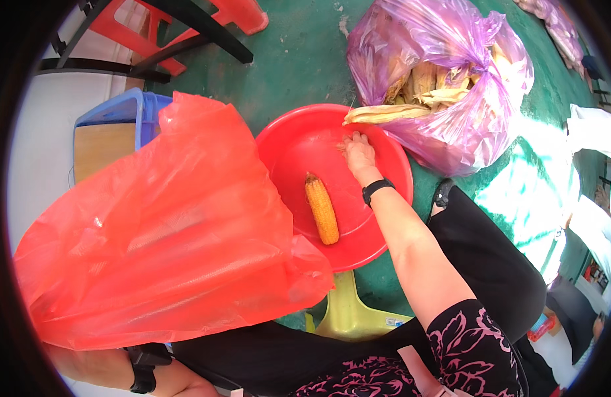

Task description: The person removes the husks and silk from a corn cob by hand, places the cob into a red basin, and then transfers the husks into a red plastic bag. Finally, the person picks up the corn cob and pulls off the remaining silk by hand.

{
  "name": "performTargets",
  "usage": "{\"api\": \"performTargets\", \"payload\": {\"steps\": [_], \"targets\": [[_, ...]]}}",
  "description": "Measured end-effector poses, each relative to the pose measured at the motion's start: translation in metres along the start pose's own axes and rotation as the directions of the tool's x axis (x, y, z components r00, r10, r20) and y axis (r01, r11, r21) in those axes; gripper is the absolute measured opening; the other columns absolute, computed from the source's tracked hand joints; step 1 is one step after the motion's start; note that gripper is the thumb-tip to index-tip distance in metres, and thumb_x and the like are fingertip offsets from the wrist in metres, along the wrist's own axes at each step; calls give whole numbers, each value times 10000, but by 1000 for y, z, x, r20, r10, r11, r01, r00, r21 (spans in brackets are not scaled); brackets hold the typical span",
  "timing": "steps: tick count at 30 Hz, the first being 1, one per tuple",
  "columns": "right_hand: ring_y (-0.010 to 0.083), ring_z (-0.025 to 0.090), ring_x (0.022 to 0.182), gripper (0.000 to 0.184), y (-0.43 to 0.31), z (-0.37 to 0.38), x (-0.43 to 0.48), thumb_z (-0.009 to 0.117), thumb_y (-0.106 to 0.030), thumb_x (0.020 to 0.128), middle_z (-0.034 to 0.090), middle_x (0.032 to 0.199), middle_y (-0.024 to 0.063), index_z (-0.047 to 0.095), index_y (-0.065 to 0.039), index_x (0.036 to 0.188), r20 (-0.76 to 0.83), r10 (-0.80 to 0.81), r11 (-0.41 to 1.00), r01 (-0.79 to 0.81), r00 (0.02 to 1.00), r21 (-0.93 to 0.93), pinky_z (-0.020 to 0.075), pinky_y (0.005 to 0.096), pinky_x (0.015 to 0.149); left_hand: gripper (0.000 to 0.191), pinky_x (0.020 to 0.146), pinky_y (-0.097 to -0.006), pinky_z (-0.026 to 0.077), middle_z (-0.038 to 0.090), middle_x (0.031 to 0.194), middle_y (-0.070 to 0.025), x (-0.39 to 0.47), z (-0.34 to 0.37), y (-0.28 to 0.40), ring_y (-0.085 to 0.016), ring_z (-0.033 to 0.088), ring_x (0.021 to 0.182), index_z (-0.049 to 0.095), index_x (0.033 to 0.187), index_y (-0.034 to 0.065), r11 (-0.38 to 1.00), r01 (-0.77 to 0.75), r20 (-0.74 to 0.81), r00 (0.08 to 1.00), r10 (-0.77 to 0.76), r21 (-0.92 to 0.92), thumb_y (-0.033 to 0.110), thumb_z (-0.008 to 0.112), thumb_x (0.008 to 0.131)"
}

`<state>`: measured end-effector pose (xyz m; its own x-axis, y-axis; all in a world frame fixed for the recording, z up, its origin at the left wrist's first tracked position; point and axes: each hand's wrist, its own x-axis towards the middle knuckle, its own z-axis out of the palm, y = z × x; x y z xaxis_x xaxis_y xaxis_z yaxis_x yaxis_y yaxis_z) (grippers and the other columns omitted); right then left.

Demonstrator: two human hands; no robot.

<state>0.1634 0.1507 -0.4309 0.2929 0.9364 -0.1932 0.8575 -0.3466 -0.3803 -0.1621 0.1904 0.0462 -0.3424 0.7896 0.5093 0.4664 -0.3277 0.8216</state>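
A yellow ear of corn [322, 209] lies in a red plastic basin [407, 183] before me. My right hand [360, 153] is inside the basin, fingers over its far wall near a little corn silk; whether it grips anything is unclear. A large red plastic bag [186, 233] spreads across the left and covers part of the basin. My left forearm reaches beneath the bag's near edge, and my left hand itself is hidden. Dry corn husks [424, 84] fill a knotted purple plastic bag [464, 144] beyond the basin, one husk hanging over its rim.
A yellow-green plastic stool [347, 312] stands close to my legs. At the left are a blue plastic crate [139, 119] and a black metal frame [206, 25] beside red plastic stools [241, 15]. Other people sit at the far right, near another filled bag [558, 30].
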Motion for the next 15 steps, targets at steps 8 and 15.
{"api": "performTargets", "payload": {"steps": [8, 15], "targets": [[324, 573, 766, 176, 12, -3, -61, 530, -181, 778, 579, 820, 171, 604, -25, 809, 158, 189, 981, -193, 969, 7, 480, 378, 676, 330, 709, -328, 483, 549, 996, -182, -11, 24, 2, -268, 579, 823, 524, 964, -100, 998, -44, 74, 996, 46, -41, 149, 510, 748], [150, 571, 584, 151, -13, -110, -87, 625, 33, 659, 565, 683, 80, 518, -18, 752, 353, 368, 430, -494, 860, 756, 490, 278, 483, 355, 631, -299, 473, 572, 876, -160, -35, 51, 54, -251, 584, 728, 558, 906, -83, 869, -494, 462, 777, 428, 24, 151, 569, 640]]}}
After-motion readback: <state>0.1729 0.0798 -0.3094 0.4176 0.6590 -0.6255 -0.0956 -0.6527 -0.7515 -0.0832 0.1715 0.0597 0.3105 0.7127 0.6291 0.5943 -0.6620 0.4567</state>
